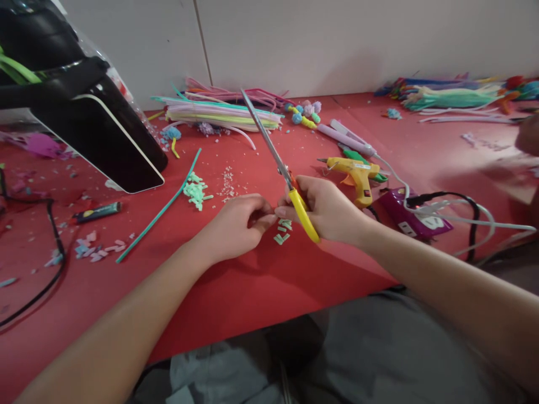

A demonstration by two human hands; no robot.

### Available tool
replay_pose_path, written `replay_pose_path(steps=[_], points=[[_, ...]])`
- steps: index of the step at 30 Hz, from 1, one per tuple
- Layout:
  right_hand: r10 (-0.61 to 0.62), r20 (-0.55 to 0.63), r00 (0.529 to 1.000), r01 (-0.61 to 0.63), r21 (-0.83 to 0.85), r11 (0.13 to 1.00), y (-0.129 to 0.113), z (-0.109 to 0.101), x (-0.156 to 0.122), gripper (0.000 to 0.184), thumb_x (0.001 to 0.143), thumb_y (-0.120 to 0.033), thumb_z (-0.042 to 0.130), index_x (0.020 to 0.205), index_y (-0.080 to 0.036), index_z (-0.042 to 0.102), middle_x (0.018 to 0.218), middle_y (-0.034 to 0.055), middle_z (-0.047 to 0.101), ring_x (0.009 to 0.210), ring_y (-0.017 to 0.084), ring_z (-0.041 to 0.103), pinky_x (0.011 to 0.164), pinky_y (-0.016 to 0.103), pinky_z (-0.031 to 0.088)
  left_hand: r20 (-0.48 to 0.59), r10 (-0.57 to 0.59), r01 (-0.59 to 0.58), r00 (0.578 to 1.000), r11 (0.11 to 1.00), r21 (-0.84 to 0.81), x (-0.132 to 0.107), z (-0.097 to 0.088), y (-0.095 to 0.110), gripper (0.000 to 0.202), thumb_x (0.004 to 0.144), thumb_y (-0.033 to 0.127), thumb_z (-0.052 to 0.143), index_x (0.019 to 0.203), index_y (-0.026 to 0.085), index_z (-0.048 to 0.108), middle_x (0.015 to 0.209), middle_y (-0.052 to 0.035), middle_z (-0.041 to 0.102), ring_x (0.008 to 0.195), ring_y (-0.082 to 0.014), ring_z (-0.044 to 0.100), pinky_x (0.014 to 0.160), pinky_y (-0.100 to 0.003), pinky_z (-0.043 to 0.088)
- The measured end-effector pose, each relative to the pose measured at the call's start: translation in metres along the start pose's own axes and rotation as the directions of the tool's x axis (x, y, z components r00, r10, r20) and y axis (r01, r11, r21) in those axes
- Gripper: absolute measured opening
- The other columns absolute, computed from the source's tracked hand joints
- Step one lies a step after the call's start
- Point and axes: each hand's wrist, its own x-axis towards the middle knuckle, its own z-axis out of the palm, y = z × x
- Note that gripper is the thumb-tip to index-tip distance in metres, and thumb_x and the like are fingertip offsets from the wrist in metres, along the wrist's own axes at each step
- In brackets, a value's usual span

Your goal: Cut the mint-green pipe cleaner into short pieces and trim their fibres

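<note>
The right hand [326, 207] wraps around the scissors [283, 167] by their yellow handle, blades pointing away, near some pale green bits [285, 225]; the left hand [244, 224] pinches narrowly beside it, on what I cannot tell. The scissors look stiff and fairly light, probably best held by the handle. The red table [236, 303] meets a pale wall [337, 45]

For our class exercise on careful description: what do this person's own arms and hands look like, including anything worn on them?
The left hand and right hand are ungloved, with no watch or bracelet showing. Both forearms are bare, with no sleeves in view.
</note>
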Motion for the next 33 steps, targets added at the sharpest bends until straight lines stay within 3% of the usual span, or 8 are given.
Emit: replay_pose_path(steps=[4, 12, 16, 22, 28, 33], points=[[-0.013, -0.030, 0.999, 0.009, -0.137, 0.991, -0.001, 0.001, -0.002, 0.033, 0.074, -0.034, 0.078, 0.079, -0.022, 0.048, 0.067, -0.0050, 0.047, 0.059, 0.010, 0.038, 0.052, 0.026, 0.031, 0.019, -0.044, 0.044, 0.999, 0.999, -0.022, 0.000, -0.001, 0.001, 0.012, 0.089, 0.024, 0.058, 0.085, 0.019, 0.068, 0.079, -0.0011, 0.069, 0.070, -0.0154, 0.061, 0.063, -0.030, 0.044], [-0.071, -0.026, 0.997, 0.063, -0.234, 0.970, -0.005, 0.003, -0.003, 0.025, 0.074, -0.023, 0.072, 0.080, -0.021, 0.048, 0.069, -0.0049, 0.048, 0.062, 0.010, 0.039, 0.055, 0.025, 0.033, 0.009, -0.076, 0.076, 0.997, 0.996, 0.050, -0.001, -0.004, 0.009, 0.010, 0.085, 0.020, 0.059, 0.081, 0.017, 0.069, 0.078, -0.0033, 0.069, 0.067, -0.0151, 0.058, 0.060, -0.029, 0.042], [-0.035, -0.034, 0.999, 0.031, -0.118, 0.993, -0.003, 0.001, -0.002, 0.030, 0.075, -0.030, 0.077, 0.080, -0.022, 0.048, 0.072, -0.0029, 0.053, 0.063, 0.011, 0.046, 0.055, 0.027, 0.036, -0.053, 0.009, -0.007, 0.999, 1.000, 0.029, -0.001, -0.003, 0.003, 0.010, 0.088, 0.020, 0.059, 0.085, 0.017, 0.068, 0.080, -0.0021, 0.068, 0.070, -0.0137, 0.059, 0.063, -0.028, 0.044], [0.006, -0.055, 0.998, -0.001, 0.078, 0.997, 0.002, -0.003, 0.003, 0.048, 0.063, -0.045, 0.090, 0.076, -0.022, 0.050, 0.071, -0.0017, 0.055, 0.067, 0.014, 0.054, 0.058, 0.029, 0.042, -0.112, 0.141, -0.130, 0.984, 0.987, 0.099, -0.001, -0.002, 0.000, 0.005, 0.084, 0.018, 0.068, 0.083, 0.016, 0.063, 0.081, -0.0008, 0.061, 0.069, -0.0110, 0.055, 0.063, -0.025, 0.043], [0.026, -0.038, 0.999, -0.021, 0.120, 0.993, -0.002, -0.003, 0.002, 0.049, 0.059, -0.042, 0.093, 0.074, -0.022, 0.051, 0.070, -0.0012, 0.058, 0.066, 0.015, 0.056, 0.057, 0.030, 0.044, -0.170, 0.305, -0.277, 0.937, 0.946, 0.170, -0.002, -0.002, -0.002, 0.008, 0.091, 0.013, 0.065, 0.083, 0.015, 0.064, 0.080, -0.0009, 0.060, 0.069, -0.0107, 0.054, 0.065, -0.025, 0.042], [0.014, 0.058, 0.998, -0.026, 0.210, 0.977, -0.007, -0.003, -0.001, 0.048, 0.061, -0.038, 0.093, 0.074, -0.022, 0.050, 0.073, -0.0005, 0.063, 0.067, 0.014, 0.056, 0.058, 0.029, 0.044, -0.192, 0.368, -0.363, 0.910, 0.930, 0.064, -0.001, -0.002, -0.005, 0.013, 0.089, 0.006, 0.065, 0.079, 0.015, 0.065, 0.078, 0.0005, 0.059, 0.070, -0.0095, 0.055, 0.065, -0.023, 0.043]])
